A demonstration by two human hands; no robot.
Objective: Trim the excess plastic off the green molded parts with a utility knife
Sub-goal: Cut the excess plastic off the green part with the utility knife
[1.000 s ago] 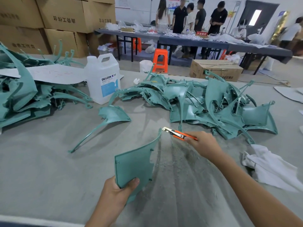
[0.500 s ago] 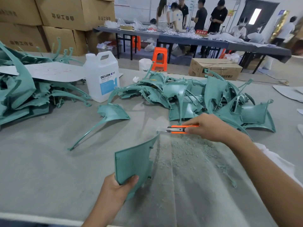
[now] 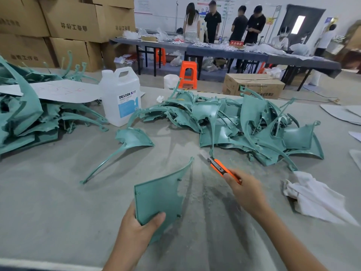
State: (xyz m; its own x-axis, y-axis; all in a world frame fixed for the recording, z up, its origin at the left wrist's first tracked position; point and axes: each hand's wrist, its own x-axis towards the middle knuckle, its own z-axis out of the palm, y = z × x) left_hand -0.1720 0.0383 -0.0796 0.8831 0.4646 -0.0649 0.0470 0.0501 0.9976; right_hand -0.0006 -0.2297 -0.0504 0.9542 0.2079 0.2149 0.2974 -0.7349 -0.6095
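The left hand [image 3: 136, 225] is gripping the green part [image 3: 158, 194] upright — edge exposed for trimming. The right hand [image 3: 246, 189] is clutching the knife [image 3: 220, 167], blade apart from it.

Brightness: bright, even indoor light over the whole frame, with clear colours.
Source: overhead. The glass pane in the dark door [image 3: 297, 25] at upper right is blown out white.
Shadows: soft, overlapping streaks fan across the grey surface [image 3: 48, 202] at lower centre, below the flat green moulded plastic part [image 3: 156, 196].
Blur: the blade end of the orange utility knife [image 3: 220, 168] is smeared.
Distortion: wide-angle bowing at the edges; the brown cardboard boxes [image 3: 74, 22] at upper left lean.
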